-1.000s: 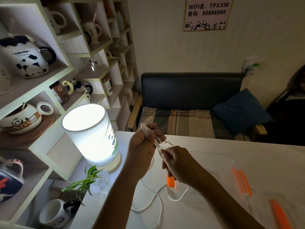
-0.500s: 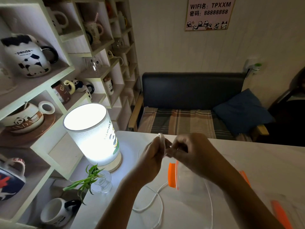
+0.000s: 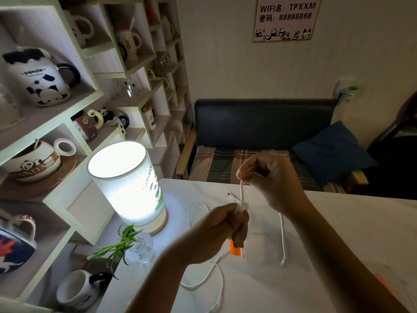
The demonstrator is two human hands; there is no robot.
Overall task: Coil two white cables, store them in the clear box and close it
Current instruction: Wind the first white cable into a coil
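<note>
Two hands, left hand (image 3: 222, 227) and right hand (image 3: 268, 177), both gripping one white cable (image 3: 242, 197); second cable (image 3: 214, 272) on table (image 3: 338, 222).

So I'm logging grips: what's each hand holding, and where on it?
Both hold one white cable: the left hand pinches its folded bundle, the right hand grips the strand just above.

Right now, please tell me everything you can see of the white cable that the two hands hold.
The white cable is thin, round and looks rubbery. A short doubled stretch runs taut between the right hand above and the left hand below; each hand pinches it. One end hangs free under the right hand and ends in a small plug above the white table. It is not yet fully coiled.
</note>
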